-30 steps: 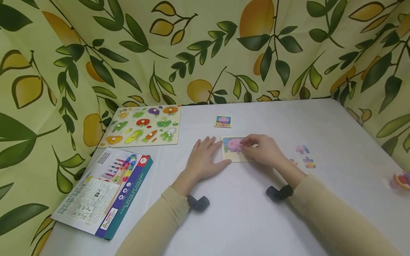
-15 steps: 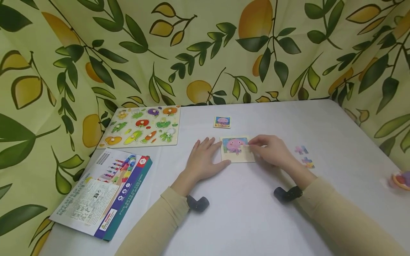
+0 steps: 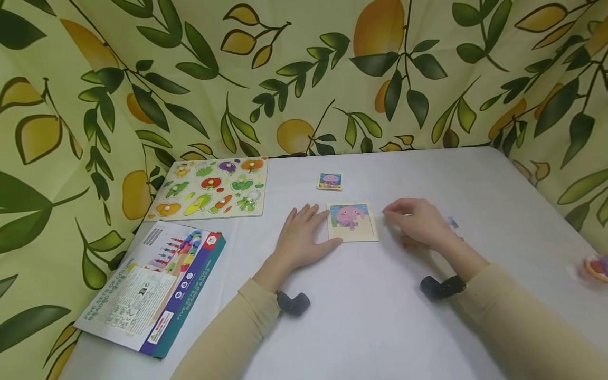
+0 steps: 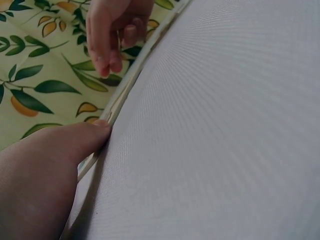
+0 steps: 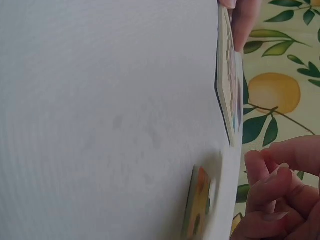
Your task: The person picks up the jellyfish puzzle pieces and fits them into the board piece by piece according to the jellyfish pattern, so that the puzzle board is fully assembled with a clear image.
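In the head view a wooden jigsaw board [image 3: 366,233] lies flat, with a partly filled picture of a pink sea creature [image 3: 348,214]; bare wood shows at its lower right. My left hand [image 3: 301,237] rests beside the board's left edge, fingers spread and straight, with the thumb [image 4: 87,137] at the rim in the left wrist view. Just right of the board hovers my right hand [image 3: 418,219], fingers loosely bent and nothing seen between them. Below it, a loose puzzle piece [image 5: 198,200] shows in the right wrist view. More loose pieces [image 3: 453,222] are partly hidden behind that hand.
A small matching picture tile [image 3: 330,181] lies beyond the board. At the left are a vegetable peg puzzle [image 3: 216,198] and a beaded-toy box [image 3: 152,285]. A round colourful item [image 3: 597,267] sits at the far right. Leaf-patterned cloth [image 3: 294,79] hangs behind the table.
My right hand has drawn back from the picture to the right, past the board's edge, and now covers part of the loose pieces. The left hand has stayed in place.
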Action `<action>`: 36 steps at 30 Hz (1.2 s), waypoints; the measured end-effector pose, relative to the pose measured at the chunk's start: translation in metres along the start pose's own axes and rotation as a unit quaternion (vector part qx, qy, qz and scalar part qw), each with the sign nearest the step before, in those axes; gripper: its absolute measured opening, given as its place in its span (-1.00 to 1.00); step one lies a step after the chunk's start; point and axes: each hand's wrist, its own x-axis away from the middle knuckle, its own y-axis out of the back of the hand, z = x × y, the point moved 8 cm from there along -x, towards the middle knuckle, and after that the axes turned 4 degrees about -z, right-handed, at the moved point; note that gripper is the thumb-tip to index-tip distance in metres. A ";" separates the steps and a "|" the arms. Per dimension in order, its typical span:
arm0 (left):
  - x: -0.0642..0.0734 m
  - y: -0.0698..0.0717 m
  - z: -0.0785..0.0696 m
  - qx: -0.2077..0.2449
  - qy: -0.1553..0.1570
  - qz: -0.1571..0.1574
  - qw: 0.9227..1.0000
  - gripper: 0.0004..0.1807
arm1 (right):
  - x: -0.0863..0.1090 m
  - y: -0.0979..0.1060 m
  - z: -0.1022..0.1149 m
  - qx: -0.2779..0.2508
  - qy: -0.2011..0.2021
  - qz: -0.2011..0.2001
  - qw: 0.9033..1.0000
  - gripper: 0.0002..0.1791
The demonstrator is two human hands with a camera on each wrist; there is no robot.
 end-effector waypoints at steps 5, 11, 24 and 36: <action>0.001 -0.001 0.001 0.003 0.001 0.000 1.000 -0.13 | 0.003 0.007 -0.005 0.004 -0.024 0.000 1.000 -0.58; 0.000 0.000 0.001 0.002 0.001 0.000 1.000 -0.14 | 0.005 0.016 -0.007 0.007 -0.029 0.002 1.000 -0.53; 0.001 -0.001 0.001 0.001 -0.003 -0.001 1.000 -0.13 | 0.010 0.030 -0.023 0.011 -0.021 -0.008 1.000 -0.46; 0.000 -0.001 0.001 0.003 -0.001 0.001 1.000 -0.13 | 0.009 0.041 -0.035 0.052 -0.006 -0.017 0.998 -0.44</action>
